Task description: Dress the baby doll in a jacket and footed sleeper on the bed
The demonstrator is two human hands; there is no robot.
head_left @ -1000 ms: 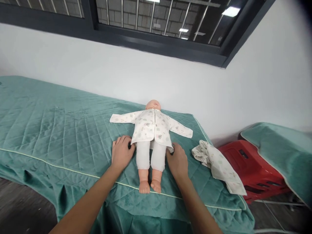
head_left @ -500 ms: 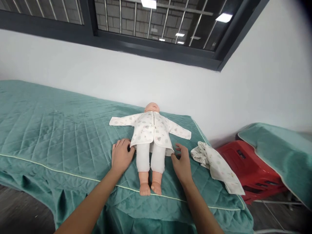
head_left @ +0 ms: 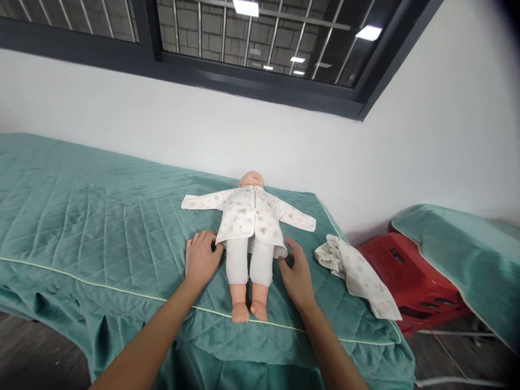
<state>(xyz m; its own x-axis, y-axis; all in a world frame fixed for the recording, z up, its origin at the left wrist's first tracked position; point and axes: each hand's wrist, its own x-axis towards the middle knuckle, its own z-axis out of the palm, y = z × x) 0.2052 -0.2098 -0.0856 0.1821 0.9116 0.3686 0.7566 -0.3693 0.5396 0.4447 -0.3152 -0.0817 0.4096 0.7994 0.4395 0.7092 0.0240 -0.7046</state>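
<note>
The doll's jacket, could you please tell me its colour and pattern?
The jacket is white with small scattered prints; head view.

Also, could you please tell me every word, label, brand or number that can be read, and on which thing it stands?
No text can be read.
Jacket on the doll: small printed figures; any lettering is too small to read.
Crumpled cloth: faint print, too small to make out.

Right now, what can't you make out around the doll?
Head view throughout:
Arms of the doll: hidden, if present, inside the jacket.
Whether the left hand holds the jacket: too small.
Shape of the cloth: hidden by its own folds.
Part of the red thing: behind the cloth and green cover.
Left end of the bed: cut off by the edge.
</note>
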